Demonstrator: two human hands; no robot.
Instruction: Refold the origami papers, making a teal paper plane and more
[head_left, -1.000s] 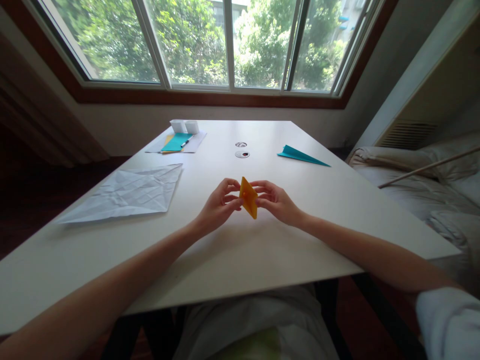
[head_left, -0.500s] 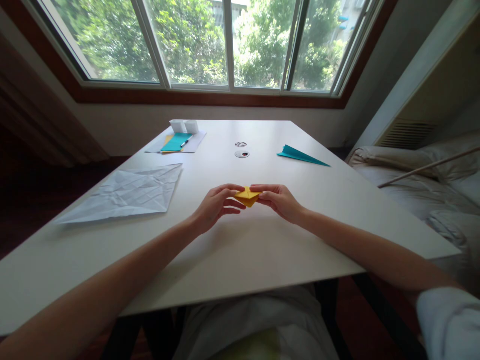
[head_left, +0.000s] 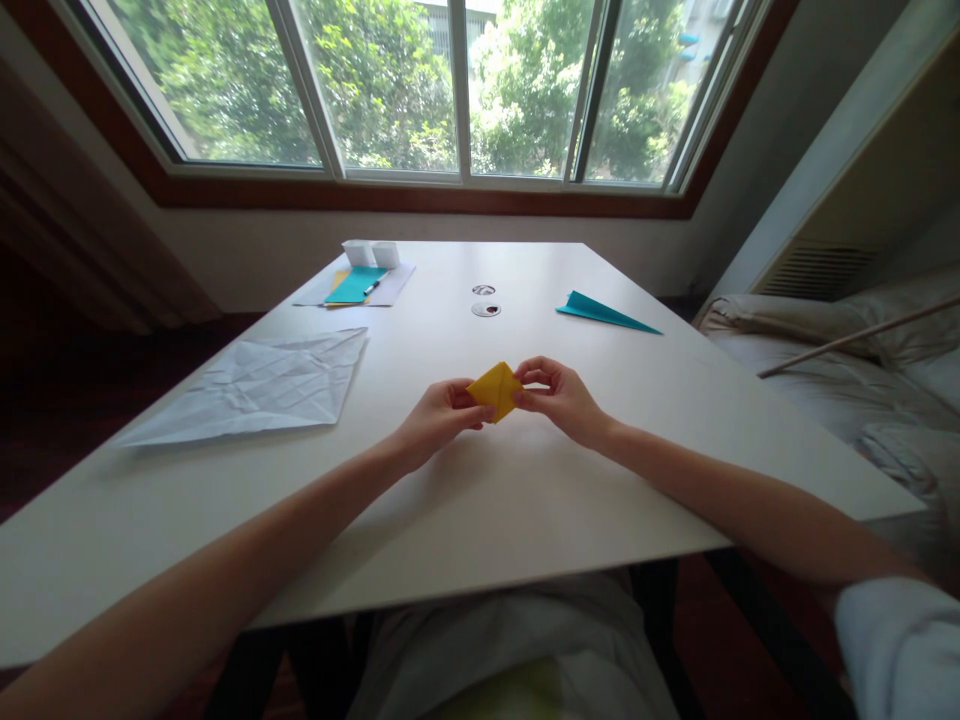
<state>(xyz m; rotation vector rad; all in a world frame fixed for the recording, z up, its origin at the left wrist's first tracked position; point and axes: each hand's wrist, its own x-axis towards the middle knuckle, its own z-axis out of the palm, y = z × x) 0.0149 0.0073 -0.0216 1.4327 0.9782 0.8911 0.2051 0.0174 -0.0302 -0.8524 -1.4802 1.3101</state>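
Note:
Between my two hands, a small piece of folded yellow paper (head_left: 496, 388) shows as a diamond with a crease down its middle. My left hand (head_left: 436, 418) pinches its left side, with the thumb on the near face. At the right corner, the thumb and fingertips of my right hand (head_left: 559, 400) grip the paper. Both hands are just above the white table (head_left: 510, 520). Fingers behind the yellow paper are partly hidden.
Creased white paper (head_left: 262, 385) lies to the left. A blue paper plane (head_left: 607, 312) rests at the right. Two round discs (head_left: 486, 310) lie ahead. At the back left are coloured sheets (head_left: 357, 284), a pen (head_left: 376, 283) and two white containers (head_left: 385, 255).
The yellow paper has turned from a flat, slightly opened shape to an upright diamond facing me. Both hands have shifted their fingers on it, the left thumb now in front.

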